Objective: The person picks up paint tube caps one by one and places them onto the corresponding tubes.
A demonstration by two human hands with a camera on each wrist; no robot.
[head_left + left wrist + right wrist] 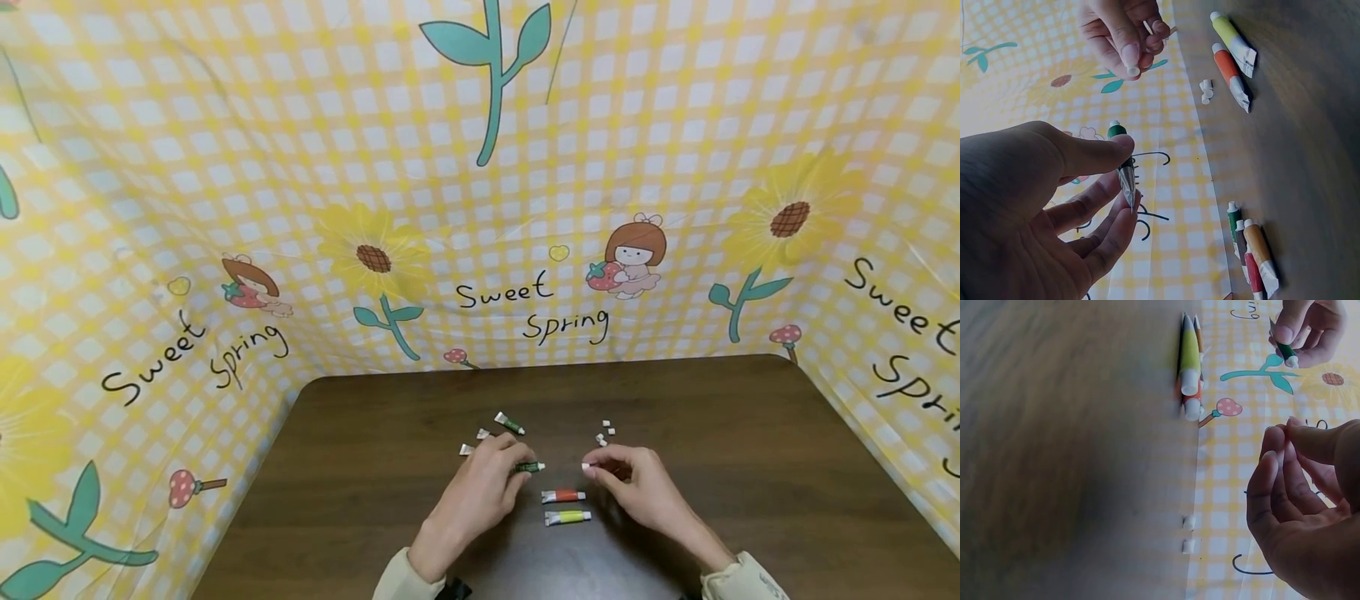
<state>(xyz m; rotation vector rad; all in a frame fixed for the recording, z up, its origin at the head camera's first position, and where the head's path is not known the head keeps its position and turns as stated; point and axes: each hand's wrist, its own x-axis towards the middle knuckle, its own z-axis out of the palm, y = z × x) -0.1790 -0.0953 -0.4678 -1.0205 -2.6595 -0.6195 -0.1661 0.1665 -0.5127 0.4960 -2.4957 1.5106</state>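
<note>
My left hand (487,477) pinches a small green paint tube (529,467) between thumb and fingers, its white tip pointing right. Facing it, my right hand (637,482) holds a tiny white cap (587,467) at the thumb and fingertips; the left wrist view shows this cap (1133,72) too. An orange-red tube (564,497) and a yellow tube (568,517) lie side by side between the hands, nearer to me. Just beyond my right fingertips, several loose white caps (601,439) rest on the table.
Behind my left hand lies another green tube (510,423), with more tubes partly hidden by that hand. The left wrist view shows an ochre tube (1260,250) and a red tube (1252,274) in that group. A checked cloth (510,208) walls the brown table (375,408).
</note>
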